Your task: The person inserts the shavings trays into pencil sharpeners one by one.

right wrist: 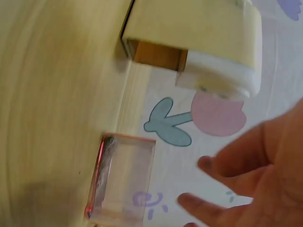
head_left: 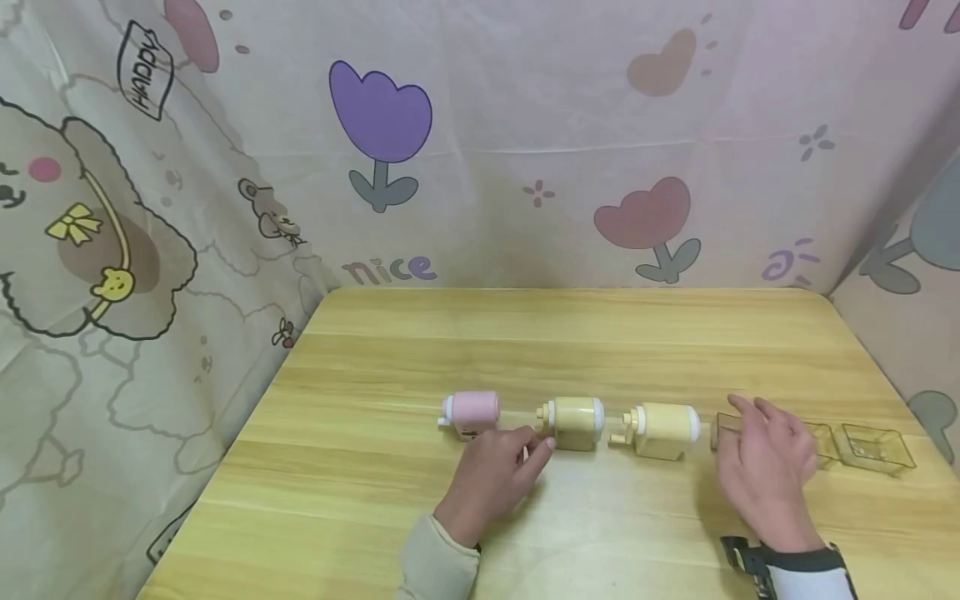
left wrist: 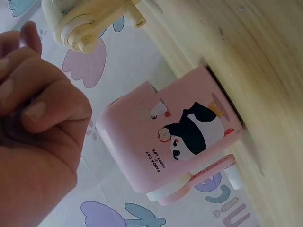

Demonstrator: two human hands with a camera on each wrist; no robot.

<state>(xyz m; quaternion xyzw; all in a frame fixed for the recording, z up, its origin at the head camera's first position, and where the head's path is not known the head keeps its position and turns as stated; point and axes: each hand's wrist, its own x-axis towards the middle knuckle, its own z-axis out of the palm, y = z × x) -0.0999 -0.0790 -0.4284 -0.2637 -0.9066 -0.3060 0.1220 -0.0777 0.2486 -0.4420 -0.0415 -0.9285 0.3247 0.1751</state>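
Observation:
A pink crank pencil sharpener (head_left: 476, 410) with a panda print stands leftmost in the row. My left hand (head_left: 495, 475) hovers in front of it, fingers loosely curled around nothing; in the left wrist view the hand (left wrist: 42, 104) is apart from the pink sharpener (left wrist: 156, 137). To the right stand a middle yellow sharpener (head_left: 576, 421) and another yellow sharpener (head_left: 663, 429). My right hand (head_left: 768, 467) is over the clear shavings drawers, its fingers spread and empty. In the right wrist view, a reddish-edged clear drawer (right wrist: 125, 177) lies below a yellow sharpener (right wrist: 203, 33) whose drawer slot is empty.
A clear yellowish drawer (head_left: 873, 450) lies at the right end of the row, with another drawer (head_left: 825, 442) partly behind my right hand. The wooden table (head_left: 570, 325) meets a printed cloth (head_left: 510, 125) at the back; more cloth hangs on both sides.

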